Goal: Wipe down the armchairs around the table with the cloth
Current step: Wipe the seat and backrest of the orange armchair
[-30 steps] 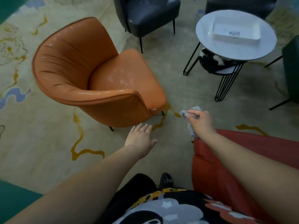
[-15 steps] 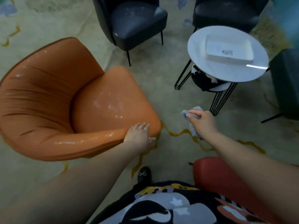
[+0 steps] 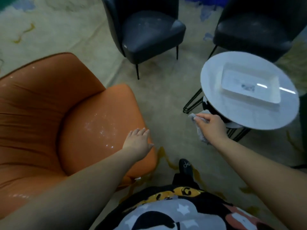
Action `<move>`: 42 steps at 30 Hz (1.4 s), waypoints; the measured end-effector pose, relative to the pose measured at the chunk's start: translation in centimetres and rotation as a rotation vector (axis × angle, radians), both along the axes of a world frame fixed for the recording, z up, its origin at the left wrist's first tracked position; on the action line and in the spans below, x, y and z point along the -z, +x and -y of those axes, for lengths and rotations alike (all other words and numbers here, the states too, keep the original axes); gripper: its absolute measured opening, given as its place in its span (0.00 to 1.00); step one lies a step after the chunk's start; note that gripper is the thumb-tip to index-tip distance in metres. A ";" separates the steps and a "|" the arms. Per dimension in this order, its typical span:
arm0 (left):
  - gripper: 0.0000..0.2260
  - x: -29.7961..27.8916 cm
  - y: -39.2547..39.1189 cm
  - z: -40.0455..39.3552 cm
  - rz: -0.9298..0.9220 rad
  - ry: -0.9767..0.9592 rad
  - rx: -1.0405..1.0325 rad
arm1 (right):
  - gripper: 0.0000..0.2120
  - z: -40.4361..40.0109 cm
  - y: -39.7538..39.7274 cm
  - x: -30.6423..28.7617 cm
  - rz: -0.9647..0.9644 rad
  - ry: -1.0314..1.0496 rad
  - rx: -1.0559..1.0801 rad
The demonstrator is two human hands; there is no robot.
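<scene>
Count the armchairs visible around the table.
3 clearly: an orange armchair under the left hand, and two black armchairs beyond. A dark shape at the right edge may be another.

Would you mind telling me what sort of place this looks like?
Probably a lounge or waiting area: an orange armchair and two dark armchairs are grouped around a small round white table on a patterned carpet.

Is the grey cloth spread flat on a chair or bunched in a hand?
Bunched. The right hand pinches the cloth, which hangs crumpled above the carpet, clear of the orange armchair.
</scene>
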State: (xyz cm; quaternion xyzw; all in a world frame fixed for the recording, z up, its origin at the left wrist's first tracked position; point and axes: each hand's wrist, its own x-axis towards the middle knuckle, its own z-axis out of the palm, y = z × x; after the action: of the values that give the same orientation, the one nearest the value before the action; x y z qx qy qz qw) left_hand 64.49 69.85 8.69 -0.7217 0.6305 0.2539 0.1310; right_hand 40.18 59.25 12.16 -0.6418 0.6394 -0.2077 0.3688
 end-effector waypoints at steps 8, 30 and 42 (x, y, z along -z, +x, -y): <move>0.30 0.5 -2.1 5.8 -0.023 0.035 -0.402 | 0.08 14.4 -0.1 -1.5 -0.012 0.020 -0.220; 0.38 0.1 9.4 5.2 0.116 0.076 -0.997 | 0.13 21.9 27.9 1.2 -0.003 -0.001 -0.912; 0.39 3.2 12.5 2.7 0.030 0.087 -1.565 | 0.12 20.8 43.9 4.1 -0.120 0.066 -1.457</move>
State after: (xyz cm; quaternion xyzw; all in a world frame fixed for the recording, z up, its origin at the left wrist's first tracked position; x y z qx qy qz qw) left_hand 76.95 67.18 5.47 -0.9538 -0.0735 0.2871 -0.0494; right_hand 84.13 38.49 8.04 -0.9032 0.0752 0.1454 0.3968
